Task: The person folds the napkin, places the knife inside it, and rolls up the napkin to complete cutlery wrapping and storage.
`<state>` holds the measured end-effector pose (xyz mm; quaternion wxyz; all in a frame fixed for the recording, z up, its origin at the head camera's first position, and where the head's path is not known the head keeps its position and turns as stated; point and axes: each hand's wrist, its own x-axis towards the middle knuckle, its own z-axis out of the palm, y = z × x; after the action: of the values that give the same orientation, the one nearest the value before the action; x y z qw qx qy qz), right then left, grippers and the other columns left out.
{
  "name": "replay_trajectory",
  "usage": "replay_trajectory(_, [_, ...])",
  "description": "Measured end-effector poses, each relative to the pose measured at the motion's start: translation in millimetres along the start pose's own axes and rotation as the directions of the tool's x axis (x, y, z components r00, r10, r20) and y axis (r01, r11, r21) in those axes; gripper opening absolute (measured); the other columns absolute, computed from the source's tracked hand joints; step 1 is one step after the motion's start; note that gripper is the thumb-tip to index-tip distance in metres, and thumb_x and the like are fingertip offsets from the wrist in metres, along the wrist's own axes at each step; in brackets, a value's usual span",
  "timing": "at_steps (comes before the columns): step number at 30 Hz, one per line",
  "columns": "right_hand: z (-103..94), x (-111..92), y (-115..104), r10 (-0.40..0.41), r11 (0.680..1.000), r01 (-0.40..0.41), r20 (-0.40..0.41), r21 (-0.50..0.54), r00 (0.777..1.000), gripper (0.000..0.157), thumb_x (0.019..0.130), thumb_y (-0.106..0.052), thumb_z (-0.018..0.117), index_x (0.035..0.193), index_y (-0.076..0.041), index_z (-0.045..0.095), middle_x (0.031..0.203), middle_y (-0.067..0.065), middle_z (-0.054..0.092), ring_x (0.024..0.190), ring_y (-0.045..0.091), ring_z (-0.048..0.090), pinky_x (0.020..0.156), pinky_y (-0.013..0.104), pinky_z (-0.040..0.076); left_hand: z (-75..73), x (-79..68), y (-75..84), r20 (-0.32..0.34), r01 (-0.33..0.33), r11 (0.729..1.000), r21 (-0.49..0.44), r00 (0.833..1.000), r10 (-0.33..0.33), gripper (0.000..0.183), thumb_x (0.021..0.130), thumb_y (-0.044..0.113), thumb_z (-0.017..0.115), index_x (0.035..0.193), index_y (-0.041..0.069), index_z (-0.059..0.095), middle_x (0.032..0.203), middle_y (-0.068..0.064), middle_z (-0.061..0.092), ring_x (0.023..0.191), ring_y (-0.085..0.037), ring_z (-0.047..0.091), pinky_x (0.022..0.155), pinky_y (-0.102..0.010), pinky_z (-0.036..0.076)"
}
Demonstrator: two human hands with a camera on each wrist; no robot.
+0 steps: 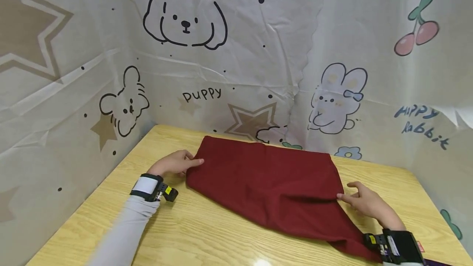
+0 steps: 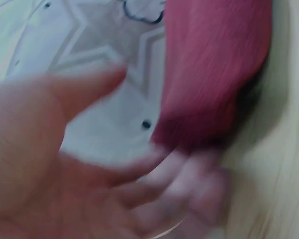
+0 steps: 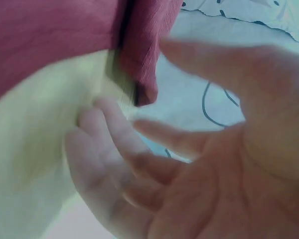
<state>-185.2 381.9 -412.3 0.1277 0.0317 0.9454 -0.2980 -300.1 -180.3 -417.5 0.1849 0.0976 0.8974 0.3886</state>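
A dark red cloth (image 1: 258, 180) is spread on the table, with soft creases towards its right side and one end trailing to the lower right. At its left edge is my left hand (image 1: 173, 163), thumb extended over the fabric's side. In the left wrist view the thumb stands well apart from the loosely bent fingers, which are blurred near the cloth's end (image 2: 214, 74). My right hand (image 1: 369, 204) is beside the right edge, thumb tip close to the fabric. The right wrist view shows its fingers spread and relaxed, with the cloth's corner (image 3: 147, 74) beyond them, ungripped.
The light wooden table (image 1: 192, 225) meets a pale printed sheet (image 1: 251, 65) hanging behind and at both sides. A dark object (image 1: 436, 262) shows partly at the lower right edge. Each wrist wears a strapped-on camera.
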Motion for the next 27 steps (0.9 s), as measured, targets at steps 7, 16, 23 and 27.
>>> replay_trajectory(7, [7.1, -20, 3, 0.026, 0.995, -0.038, 0.135, 0.089, 0.99, 0.042, 0.095, -0.036, 0.072, 0.108, 0.001, 0.06, 0.074, -0.002, 0.057, 0.07, 0.014, 0.055, 0.063, 0.027, 0.045, -17.9, -21.5, -14.9, 0.212, -0.115, 0.993, -0.01, 0.97, 0.115, 0.03, 0.086, 0.027, 0.081, 0.099, 0.004, 0.066, 0.084, -0.002, 0.058, 0.077, -0.019, 0.055, 0.068, -0.033, 0.046])
replay_trajectory(16, [2.0, -31, 5, -0.119, 0.986, 0.091, 0.205, 0.141, 0.972, 0.018, 0.102, -0.02, 0.06, 0.092, -0.006, 0.054, 0.065, -0.004, 0.042, 0.053, 0.009, 0.041, 0.05, 0.023, 0.037, -13.1, -18.3, -0.7, 0.098, -0.319, 0.94, -0.119, 0.939, 0.331, 0.017, 0.101, 0.021, 0.063, 0.106, 0.004, 0.063, 0.098, -0.008, 0.067, 0.097, -0.026, 0.063, 0.09, -0.046, 0.049])
replay_trajectory(23, [-28.8, -49, 6, -0.187, 0.945, 0.069, 0.356, 0.319, 0.916, 0.036, 0.108, -0.021, 0.049, 0.093, 0.012, 0.048, 0.072, 0.002, 0.053, 0.059, 0.013, 0.057, 0.056, 0.032, 0.057, -9.1, -18.5, 16.9, -0.096, -0.355, 0.929, -0.107, 0.933, 0.345, 0.023, 0.107, 0.027, 0.053, 0.107, 0.004, 0.053, 0.088, -0.003, 0.065, 0.085, -0.017, 0.058, 0.084, -0.038, 0.046])
replay_trajectory(27, [-43.7, -60, 7, -0.269, 0.914, 0.071, 0.466, 0.399, 0.843, 0.042, 0.111, -0.019, 0.04, 0.094, 0.018, 0.049, 0.082, 0.01, 0.067, 0.062, 0.014, 0.067, 0.059, 0.032, 0.059, -8.0, -19.9, 21.3, -0.206, -0.308, 0.951, -0.041, 0.934, 0.293, 0.024, 0.107, 0.026, 0.053, 0.095, 0.005, 0.05, 0.071, 0.0, 0.05, 0.065, -0.015, 0.044, 0.063, -0.029, 0.037])
